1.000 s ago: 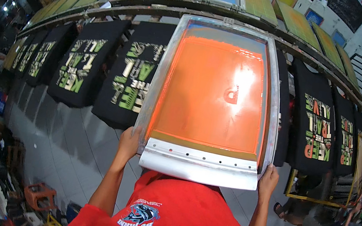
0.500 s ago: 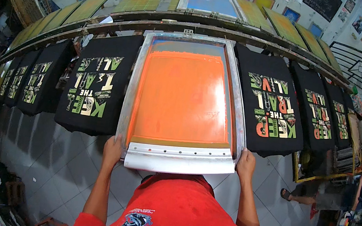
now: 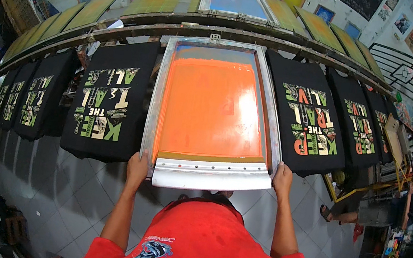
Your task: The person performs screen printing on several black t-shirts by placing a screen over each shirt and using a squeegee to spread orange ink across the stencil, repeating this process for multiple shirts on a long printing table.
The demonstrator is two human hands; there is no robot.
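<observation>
A screen-printing frame (image 3: pixel 157 95) stretches away in front of me, its mesh (image 3: pixel 204 110) coated with bright orange ink. Across its near end lies a long white bar (image 3: pixel 212 179) with a row of bolts or holes. My left hand (image 3: pixel 137 167) is closed around the frame's near left corner. At the near right corner, my right hand (image 3: pixel 282 180) grips it too. Black T-shirts flank the frame: the left one (image 3: pixel 145 66) has green and cream lettering, while the right one (image 3: pixel 279 68) also shows orange. Whatever lies under the frame is hidden.
More printed black shirts (image 3: pixel 58 67) line both sides of the long rack (image 3: pixel 142 26). Behind it, a blue-meshed screen (image 3: pixel 233 0) rests among yellow-green boards (image 3: pixel 156 0). Another person's leg (image 3: pixel 345 217) shows at lower right, near a yellow metal frame (image 3: pixel 338 196). Tiled floor (image 3: pixel 76 179) lies below.
The frame's near end and both hands sit slightly farther right and higher in the picture. The surroundings have shifted slightly as my head moved. Both hands keep hold of the frame.
</observation>
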